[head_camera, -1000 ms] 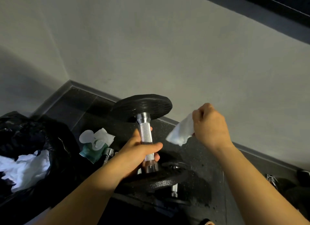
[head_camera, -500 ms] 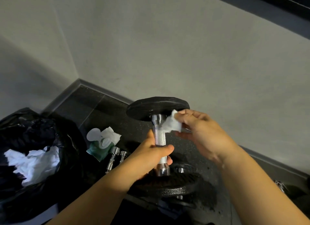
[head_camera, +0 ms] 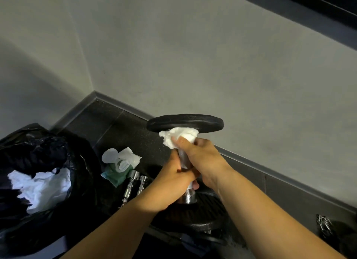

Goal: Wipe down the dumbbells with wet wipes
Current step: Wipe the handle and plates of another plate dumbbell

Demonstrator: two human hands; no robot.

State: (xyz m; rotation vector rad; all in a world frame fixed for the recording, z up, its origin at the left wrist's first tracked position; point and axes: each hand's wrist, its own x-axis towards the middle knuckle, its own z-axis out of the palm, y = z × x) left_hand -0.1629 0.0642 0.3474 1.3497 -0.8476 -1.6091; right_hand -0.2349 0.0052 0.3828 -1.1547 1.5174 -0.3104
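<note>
Head view: dumbbell (head_camera: 186, 197) upright at frame centre, likely heavy, rigid; left hand (head_camera: 173, 183) curled round lower knurled handle (head_camera: 182, 159), the best hold; right hand (head_camera: 201, 158) fingers clamped on soft wet wipe (head_camera: 179, 136) under top plate (head_camera: 185, 121).

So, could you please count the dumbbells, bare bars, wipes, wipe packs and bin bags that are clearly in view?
Dumbbell: 1
Bare bars: 2
Wipe in use: 1
Wipe pack: 1
Bin bag: 1 (the crumpled wipes inside are not counted)
Total: 6
</note>
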